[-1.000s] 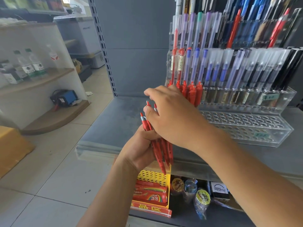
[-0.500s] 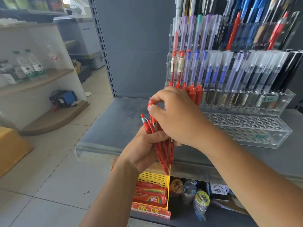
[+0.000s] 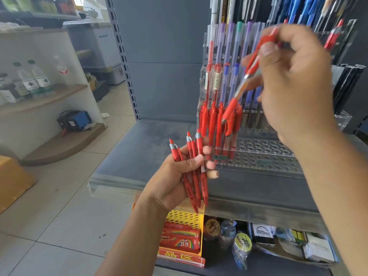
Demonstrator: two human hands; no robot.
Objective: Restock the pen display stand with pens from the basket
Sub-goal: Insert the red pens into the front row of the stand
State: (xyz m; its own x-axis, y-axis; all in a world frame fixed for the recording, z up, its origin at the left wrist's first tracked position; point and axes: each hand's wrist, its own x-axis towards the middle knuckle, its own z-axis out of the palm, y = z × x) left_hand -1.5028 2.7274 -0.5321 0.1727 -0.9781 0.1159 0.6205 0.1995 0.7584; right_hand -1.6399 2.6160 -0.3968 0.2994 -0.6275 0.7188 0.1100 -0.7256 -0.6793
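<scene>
Above the stand's left-hand red row: the right hand holds one red pen on a slant, tip down. The tip is just beside the tops of the red pens already standing in the pen display stand.
Right fingers: the thumb and fingers pinch this pen on its upper half, near the clip end. The lower barrel and tip hang free below the hand, and the hand is slightly blurred.
In front of the stand's left corner: the left hand carries a bundle of red pens, clip ends up and tips down, apart from the stand.
Left fingers: they curl round the middle of the bundle, with the thumb pressing across it.
Handling: the pens look light, stiff and smooth-barrelled, so a loose pen could slide out of the bundle. Holding one high on the barrel seems right, as it leaves the tip free to find a hole.
Stand: it is clear plastic, stepped in tiers, and sits on a grey shelf. The lowest tier's holes to the right of the red row appear unfilled.
Step in hand: probably lowering the single pen into a hole beside the red row.
</scene>
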